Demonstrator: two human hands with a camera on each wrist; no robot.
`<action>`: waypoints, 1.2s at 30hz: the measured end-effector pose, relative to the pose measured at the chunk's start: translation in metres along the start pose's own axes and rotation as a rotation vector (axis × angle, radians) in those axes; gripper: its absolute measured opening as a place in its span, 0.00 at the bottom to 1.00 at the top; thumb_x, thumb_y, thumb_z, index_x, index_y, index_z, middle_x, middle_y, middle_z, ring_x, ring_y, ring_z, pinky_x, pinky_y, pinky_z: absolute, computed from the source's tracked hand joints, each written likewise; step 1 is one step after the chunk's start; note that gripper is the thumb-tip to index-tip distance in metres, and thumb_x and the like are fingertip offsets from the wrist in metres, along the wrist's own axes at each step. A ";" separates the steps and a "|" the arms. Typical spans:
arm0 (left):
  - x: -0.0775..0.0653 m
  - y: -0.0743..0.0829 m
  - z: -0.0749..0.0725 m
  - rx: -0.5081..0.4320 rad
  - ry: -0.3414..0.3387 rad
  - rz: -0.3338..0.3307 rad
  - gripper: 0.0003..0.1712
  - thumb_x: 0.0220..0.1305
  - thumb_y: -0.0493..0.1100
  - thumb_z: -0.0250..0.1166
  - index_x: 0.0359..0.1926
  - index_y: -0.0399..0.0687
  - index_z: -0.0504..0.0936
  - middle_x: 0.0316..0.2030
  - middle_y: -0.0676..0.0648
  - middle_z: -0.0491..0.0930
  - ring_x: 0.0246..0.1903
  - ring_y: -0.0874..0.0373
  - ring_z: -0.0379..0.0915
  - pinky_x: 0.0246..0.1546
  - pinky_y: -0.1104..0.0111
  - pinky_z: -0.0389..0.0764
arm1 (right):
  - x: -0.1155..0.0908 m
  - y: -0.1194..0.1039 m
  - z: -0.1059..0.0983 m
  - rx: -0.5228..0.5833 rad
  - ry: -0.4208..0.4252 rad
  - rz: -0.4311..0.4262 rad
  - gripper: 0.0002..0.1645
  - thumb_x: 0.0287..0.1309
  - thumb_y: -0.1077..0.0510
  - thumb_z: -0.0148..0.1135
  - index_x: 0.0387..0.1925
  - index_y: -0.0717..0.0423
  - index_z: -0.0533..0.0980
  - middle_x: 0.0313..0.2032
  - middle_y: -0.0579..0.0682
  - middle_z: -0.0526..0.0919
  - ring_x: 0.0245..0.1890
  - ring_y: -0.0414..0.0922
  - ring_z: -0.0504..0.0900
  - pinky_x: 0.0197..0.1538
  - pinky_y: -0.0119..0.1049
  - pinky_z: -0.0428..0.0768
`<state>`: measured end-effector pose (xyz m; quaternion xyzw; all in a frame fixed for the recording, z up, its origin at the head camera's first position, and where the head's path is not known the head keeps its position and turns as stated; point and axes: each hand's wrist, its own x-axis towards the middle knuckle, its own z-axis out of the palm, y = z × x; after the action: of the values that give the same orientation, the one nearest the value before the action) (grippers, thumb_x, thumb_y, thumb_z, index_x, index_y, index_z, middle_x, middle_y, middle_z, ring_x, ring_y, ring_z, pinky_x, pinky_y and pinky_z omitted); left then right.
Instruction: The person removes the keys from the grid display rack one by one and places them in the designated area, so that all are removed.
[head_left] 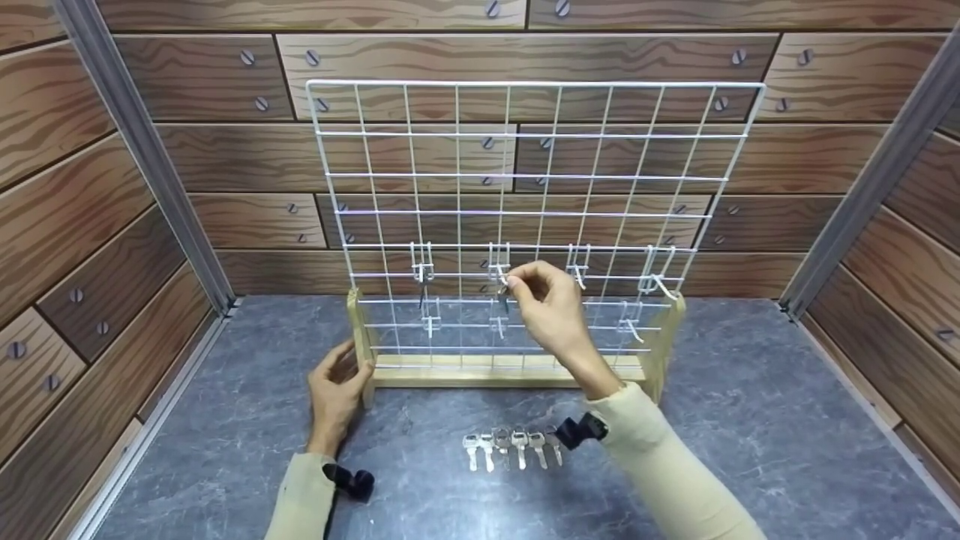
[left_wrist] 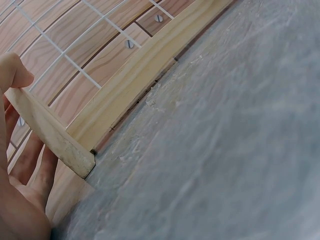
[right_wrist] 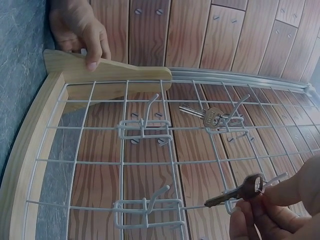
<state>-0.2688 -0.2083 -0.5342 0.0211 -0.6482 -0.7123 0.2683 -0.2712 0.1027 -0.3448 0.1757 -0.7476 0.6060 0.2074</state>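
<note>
My right hand (head_left: 553,311) pinches a key (right_wrist: 245,190) between thumb and fingers, right at a white wire hook (head_left: 499,270) in the upper row of the wire grid (head_left: 540,178). In the right wrist view the key's blade points away from the fingers, with its head close to the hook's tip. Another key (right_wrist: 212,117) hangs from the neighbouring hook on the left. My left hand (head_left: 335,390) grips the left wooden end piece (head_left: 361,337) of the stand, thumb on one side and fingers on the other.
Several keys (head_left: 519,442) lie in a row on the grey marbled table (head_left: 225,450) in front of the stand. More hooks (head_left: 632,324) sit on the grid, in two rows. Wood-patterned walls (head_left: 420,56) surround the table.
</note>
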 end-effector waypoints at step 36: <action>-0.001 0.000 0.001 0.000 0.010 0.024 0.27 0.59 0.22 0.72 0.61 0.27 0.83 0.58 0.23 0.82 0.50 0.54 0.87 0.50 0.74 0.88 | -0.014 -0.010 -0.015 0.057 -0.032 -0.006 0.03 0.66 0.71 0.67 0.37 0.71 0.84 0.37 0.62 0.89 0.32 0.43 0.84 0.37 0.24 0.84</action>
<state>-0.2686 -0.2072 -0.5341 0.0167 -0.6472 -0.7089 0.2799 -0.2526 0.1157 -0.3412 0.1935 -0.7326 0.6237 0.1920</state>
